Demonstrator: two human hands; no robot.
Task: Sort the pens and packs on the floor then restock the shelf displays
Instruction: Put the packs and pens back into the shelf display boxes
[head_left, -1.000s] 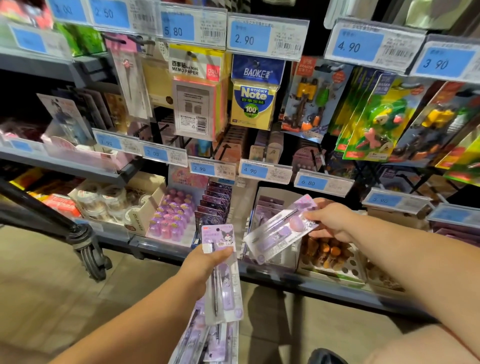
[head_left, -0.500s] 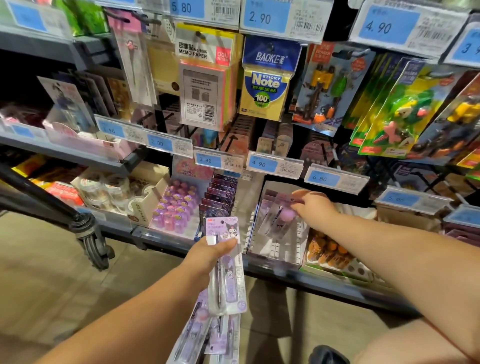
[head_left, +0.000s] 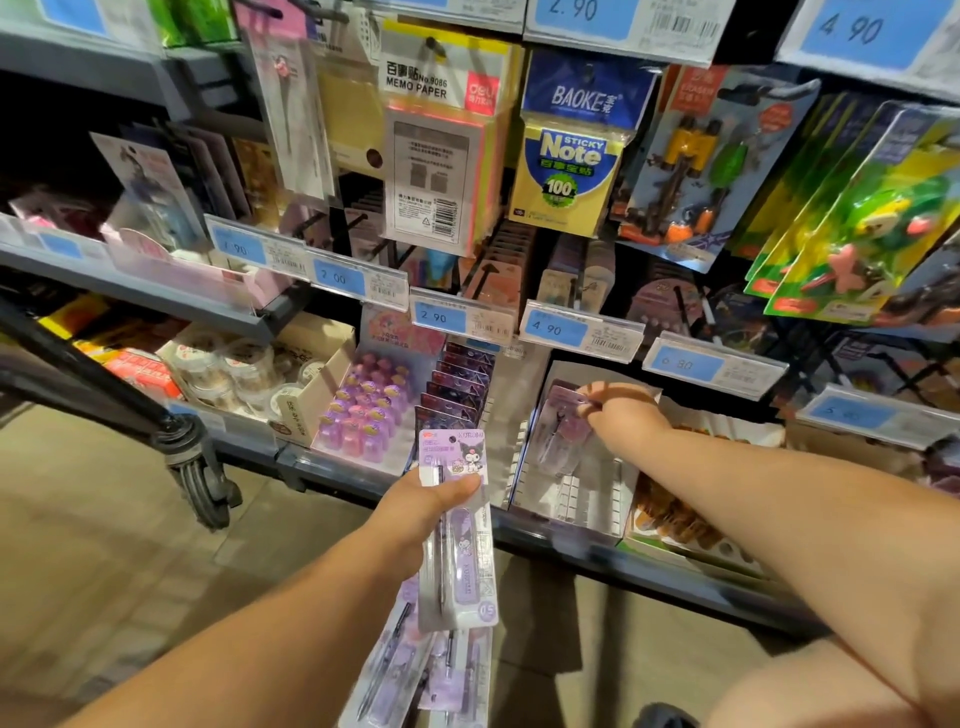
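My left hand (head_left: 415, 512) grips a fan of several purple cartoon pen packs (head_left: 457, 530), the top one upright, others hanging below it. My right hand (head_left: 621, 415) reaches into a white display box (head_left: 571, 499) on the bottom shelf and pinches the top of a purple pen pack (head_left: 563, 426) that stands inside the box, leaning against its back. The pack's lower part sits among the box's white dividers.
Left of the box stand a row of dark purple card packs (head_left: 457, 384) and a tray of small purple bottles (head_left: 363, 410). A tray of brown items (head_left: 675, 519) lies to the right. Price rails (head_left: 576, 327) overhang the shelf. A black cart wheel (head_left: 202, 483) stands on the floor at left.
My right hand carried the purple pen pack from in front of the shelf down into the white display box. My left hand kept its packs and barely moved.
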